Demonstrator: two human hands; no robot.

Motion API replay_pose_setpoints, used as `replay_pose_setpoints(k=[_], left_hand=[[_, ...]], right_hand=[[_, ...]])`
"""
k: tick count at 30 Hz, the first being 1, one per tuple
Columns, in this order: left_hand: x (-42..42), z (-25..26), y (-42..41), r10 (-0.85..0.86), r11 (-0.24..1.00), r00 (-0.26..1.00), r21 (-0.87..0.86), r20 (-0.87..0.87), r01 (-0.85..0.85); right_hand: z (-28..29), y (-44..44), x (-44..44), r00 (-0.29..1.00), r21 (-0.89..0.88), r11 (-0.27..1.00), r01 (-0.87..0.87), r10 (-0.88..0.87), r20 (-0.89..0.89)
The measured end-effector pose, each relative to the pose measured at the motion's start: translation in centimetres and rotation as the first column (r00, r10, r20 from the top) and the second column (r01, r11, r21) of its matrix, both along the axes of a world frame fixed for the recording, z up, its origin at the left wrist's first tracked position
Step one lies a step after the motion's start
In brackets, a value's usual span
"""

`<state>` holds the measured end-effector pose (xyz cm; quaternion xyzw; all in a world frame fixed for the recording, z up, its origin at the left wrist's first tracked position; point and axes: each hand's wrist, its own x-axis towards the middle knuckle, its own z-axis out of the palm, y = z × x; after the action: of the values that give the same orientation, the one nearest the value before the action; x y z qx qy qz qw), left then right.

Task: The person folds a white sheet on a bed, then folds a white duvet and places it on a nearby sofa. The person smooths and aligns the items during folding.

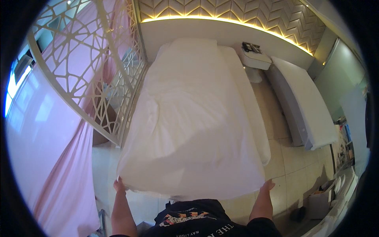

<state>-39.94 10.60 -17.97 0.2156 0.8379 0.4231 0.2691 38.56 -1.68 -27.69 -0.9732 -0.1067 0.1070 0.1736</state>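
Observation:
A large white sheet or duvet cover [189, 118] lies spread over a bed, its near edge drawn out toward my body. My left hand [119, 185] grips its near left corner, and my right hand [267, 185] holds the near right corner. Between my hands the edge hangs just in front of my black shirt. Soft folds cross the cloth's middle left. Along the right side, a white mattress edge [260, 133] shows beyond the cloth. The underside of the cloth and what it covers are hidden.
A white lattice screen [88, 71] and pink curtains [68, 166] stand at left. Right of the bed are a white nightstand [256, 60] and a second, narrower bed [308, 103]. A box with items [321, 201] sits at lower right on the tiled floor.

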Motion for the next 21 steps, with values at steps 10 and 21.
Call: replay_pose_setpoints(k=[10, 21], left_hand=[[3.4, 1.2, -0.3, -0.068, 0.969, 0.998, 0.239, -0.002, 0.066], [13.5, 11.3, 0.5, -0.299, 0.785, 0.894, 0.447, -0.335, 0.43]], right_hand=[[3.6, 10.4, -9.0, 0.976, 0.8, 0.56, 0.216, -0.097, -0.196], [18.6, 18.1, -32.9, 0.738, 0.854, 0.35, -0.384, 0.673, 0.055]])
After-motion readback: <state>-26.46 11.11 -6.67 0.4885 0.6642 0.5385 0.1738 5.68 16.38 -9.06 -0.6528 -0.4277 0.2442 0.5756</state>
